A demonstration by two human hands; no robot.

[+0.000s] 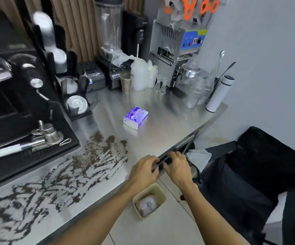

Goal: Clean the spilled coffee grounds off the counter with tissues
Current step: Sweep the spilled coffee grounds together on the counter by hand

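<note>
At the far left stood the espresso machine (19,103), its drip tray (37,152) reaching the front of the stainless counter (169,106). Just beside the tray, the spilled coffee grounds (97,156) lay smeared in streaks across the steel, from the near left corner towards the middle, thin in places and clumped in others. Loose and dry-looking, they would probably scatter under a quick swipe and cling to the brushed metal, so a bunched tissue drawn slowly towards the edge seemed the safer way. Further right, apart from the spill, sat the purple tissue pack (135,117), flat on the counter. It looked soft and light, likely to slide on the steel if tugged. One hand would best steady its sides while the other pinched a sheet from the top slit, since single sheets are thin and tear easily. Near the counter's front edge the left hand (144,169) rested with its fingers curled. Whether they gripped the lip or something small could not be told. Below it on the floor stood a small beige bin (161,193) with crumpled tissue (146,205) inside. The right hand (177,167) lay just beside the left, fingers likewise curled at the edge, its hold equally unclear. Further right stood a white flask (220,93) and a black chair (249,174).
</note>
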